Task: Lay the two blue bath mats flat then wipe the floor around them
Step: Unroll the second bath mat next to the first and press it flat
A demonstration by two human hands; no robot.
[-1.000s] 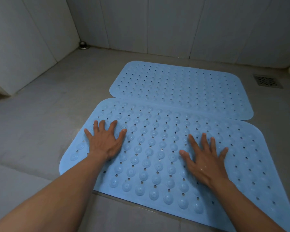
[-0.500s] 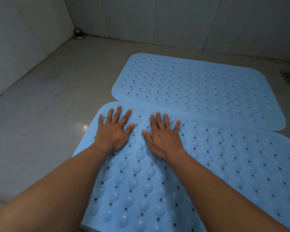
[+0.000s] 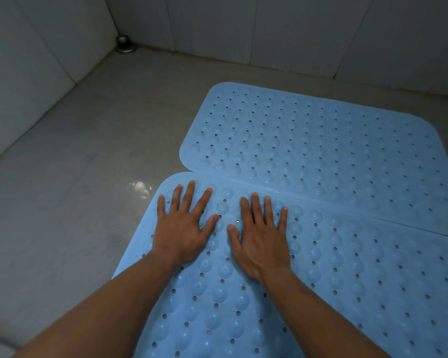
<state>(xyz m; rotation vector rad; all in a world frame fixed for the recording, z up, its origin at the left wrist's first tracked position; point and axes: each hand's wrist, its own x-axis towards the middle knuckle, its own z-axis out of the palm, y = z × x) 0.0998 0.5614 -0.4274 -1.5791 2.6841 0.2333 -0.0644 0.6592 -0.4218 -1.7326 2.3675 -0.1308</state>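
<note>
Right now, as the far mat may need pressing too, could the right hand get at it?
Probably yes. The right hand lies flat on the near mat, close to its far edge; the far mat begins just beyond, with nothing on it or in between.

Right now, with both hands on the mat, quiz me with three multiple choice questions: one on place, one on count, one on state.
1. The left hand and right hand rest on: A the near mat; B a towel; C a stool.
2. Blue mats in view: A one; B two; C three.
3. The fingers are: A curled into fists; B pinching a cloth; C straight and spread.
Answers: 1 A, both palms lie on its bumpy surface; 2 B, a far mat lies beyond the near one; 3 C, every finger lies flat.
</note>
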